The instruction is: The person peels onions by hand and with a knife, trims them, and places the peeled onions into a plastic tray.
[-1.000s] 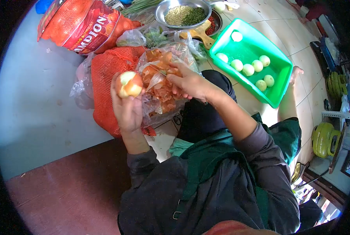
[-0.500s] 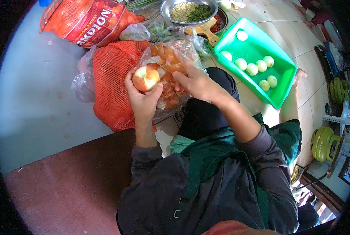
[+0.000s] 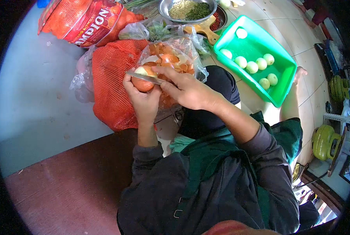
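Note:
My left hand (image 3: 144, 102) is wrapped round a partly peeled onion (image 3: 141, 84), brown skin on its lower part and pale flesh showing at the top. In my right hand (image 3: 188, 89) is a knife (image 3: 146, 77), its blade lying across the onion. The knife's handle is hidden in my fingers. Just beyond and under my hands, a clear plastic bag (image 3: 196, 53) holds loose brown onion skins (image 3: 170, 58). To the right, several peeled onions (image 3: 252, 67) lie in a green plastic basin (image 3: 257, 35).
A red mesh sack (image 3: 112, 86) slumps left of my hands, with a printed onion sack (image 3: 92, 23) behind it. At the back stand a metal bowl (image 3: 167, 13) of chopped ingredients and a wooden board (image 3: 208, 30). A green gas cylinder (image 3: 322, 143) is at far right.
My right hand has come left and brought the knife blade across the onion; before, it was over the skins beside it. The left hand still holds the onion, slightly turned.

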A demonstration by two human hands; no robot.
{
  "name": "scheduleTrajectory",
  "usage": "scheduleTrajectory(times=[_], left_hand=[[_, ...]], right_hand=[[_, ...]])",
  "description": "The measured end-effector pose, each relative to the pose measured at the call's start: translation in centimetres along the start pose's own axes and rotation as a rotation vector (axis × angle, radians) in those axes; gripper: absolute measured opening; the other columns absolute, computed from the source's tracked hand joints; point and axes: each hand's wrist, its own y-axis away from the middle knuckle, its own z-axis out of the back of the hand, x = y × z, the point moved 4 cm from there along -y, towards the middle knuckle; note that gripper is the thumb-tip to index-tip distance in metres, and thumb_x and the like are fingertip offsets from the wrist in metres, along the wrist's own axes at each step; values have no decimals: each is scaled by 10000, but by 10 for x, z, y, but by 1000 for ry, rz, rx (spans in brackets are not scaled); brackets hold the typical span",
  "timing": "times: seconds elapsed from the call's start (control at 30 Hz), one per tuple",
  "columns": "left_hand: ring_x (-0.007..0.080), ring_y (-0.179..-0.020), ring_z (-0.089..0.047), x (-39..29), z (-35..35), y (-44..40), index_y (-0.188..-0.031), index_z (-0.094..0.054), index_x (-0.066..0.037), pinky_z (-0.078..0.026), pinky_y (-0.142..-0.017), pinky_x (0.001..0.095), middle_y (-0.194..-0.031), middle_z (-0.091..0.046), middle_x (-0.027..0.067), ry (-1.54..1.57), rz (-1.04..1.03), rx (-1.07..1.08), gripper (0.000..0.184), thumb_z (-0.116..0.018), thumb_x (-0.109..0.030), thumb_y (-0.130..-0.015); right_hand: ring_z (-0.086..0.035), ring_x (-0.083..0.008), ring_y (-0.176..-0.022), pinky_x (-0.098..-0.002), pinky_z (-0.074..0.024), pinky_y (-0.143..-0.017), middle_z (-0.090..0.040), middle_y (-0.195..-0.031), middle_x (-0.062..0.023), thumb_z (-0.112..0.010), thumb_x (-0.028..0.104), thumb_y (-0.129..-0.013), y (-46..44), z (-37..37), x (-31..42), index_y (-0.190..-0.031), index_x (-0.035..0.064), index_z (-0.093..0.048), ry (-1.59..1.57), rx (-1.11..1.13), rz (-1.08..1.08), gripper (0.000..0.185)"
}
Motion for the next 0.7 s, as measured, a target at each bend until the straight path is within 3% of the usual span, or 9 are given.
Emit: scheduleTrajectory(times=[0.17, 0.27, 0.37, 0.47, 0.57, 0.7], left_hand=[[215, -1147, -454, 2, 1, 2, -1273, -337, -7, -387, -989, 336, -1222, -421, 129, -144, -65, -6, 700, -702, 59, -679], [315, -1123, -451, 3, 4, 3, -1240, -351, 28, -362, -977, 408, -1178, -421, 183, -286, -64, -51, 696, -751, -17, -671], [348, -1127, -433, 5, 3, 5, -1240, -353, 34, -346, -981, 430, -1169, -416, 197, -282, -26, -67, 709, -759, -33, -662], [223, -1108, -468, -4, 2, 6, -1254, -351, 11, -398, -967, 330, -1188, -426, 124, -475, -65, -82, 686, -727, 38, -681], [213, -1099, -475, 2, 0, 3, -1238, -363, 3, -407, -958, 327, -1182, -428, 119, -305, -27, -53, 671, -741, 25, -684], [250, -1095, -484, -2, -2, 1, -1216, -378, 12, -410, -945, 366, -1173, -439, 148, -147, -19, -63, 698, -793, -57, -659]], right_hand=[[-540, -398, -1108, -438, -432, -940, -543, -1214, -228, -453, 200, -951, 1, -2, 1, -1334, 58, -425, 91, -19, 52, 410], [-562, -401, -1051, -445, -455, -901, -563, -1163, -229, -463, 173, -940, 2, -10, -8, -1324, 65, -436, 249, -92, 79, 400], [-575, -399, -1009, -445, -472, -869, -583, -1101, -229, -467, 136, -931, 4, -9, 2, -1287, 60, -473, 310, -116, 8, 364], [-570, -398, -1033, -430, -468, -886, -582, -1124, -227, -461, 128, -935, 3, -10, 0, -1245, 49, -504, 314, -151, 20, 323], [-576, -364, -1070, -396, -456, -917, -565, -1195, -210, -454, 145, -947, -2, -5, -10, -1258, 45, -504, 120, -184, 135, 330], [-576, -302, -1103, -355, -434, -948, -557, -1239, -183, -430, 171, -961, -6, 0, -15, -1301, 45, -480, -46, -140, 7, 365]])
